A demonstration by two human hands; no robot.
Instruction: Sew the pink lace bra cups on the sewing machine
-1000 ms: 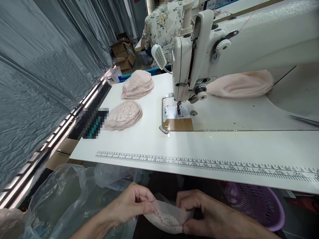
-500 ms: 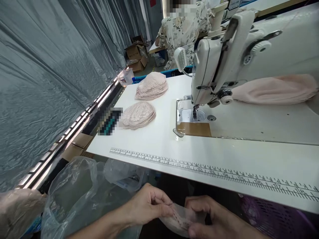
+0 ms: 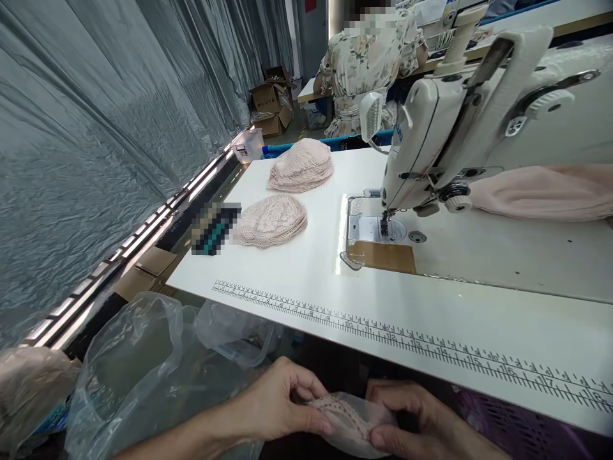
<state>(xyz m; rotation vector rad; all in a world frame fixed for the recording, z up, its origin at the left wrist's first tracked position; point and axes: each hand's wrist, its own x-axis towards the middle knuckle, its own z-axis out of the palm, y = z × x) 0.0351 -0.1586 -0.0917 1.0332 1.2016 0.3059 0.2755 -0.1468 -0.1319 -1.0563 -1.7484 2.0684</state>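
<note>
Below the table's front edge, my left hand point(image 3: 282, 402) and my right hand point(image 3: 416, 421) both pinch a small pink lace-trimmed fabric piece point(image 3: 349, 418) between them. Their fingers are closed on its edges. On the white table point(image 3: 306, 275) lie two stacks of pink lace pieces, the near stack point(image 3: 272, 220) and the far stack point(image 3: 301, 166). A white sewing machine point(image 3: 479, 121) stands at the right, its needle point(image 3: 384, 220) over the metal plate. Pink fabric point(image 3: 541, 191) lies under the machine's arm.
A printed ruler point(image 3: 407, 338) runs along the table's front. Clear plastic bags point(image 3: 148, 364) hang at the lower left. A purple basket point(image 3: 527, 434) sits under the table at the right. Grey plastic sheeting point(image 3: 96, 128) lines the left. Another person point(image 3: 368, 64) sits beyond, near cardboard boxes point(image 3: 271, 105).
My view has turned to the left, so the table and machine slid right in the picture. My hands stay closed on the fabric piece and have turned it slightly.
</note>
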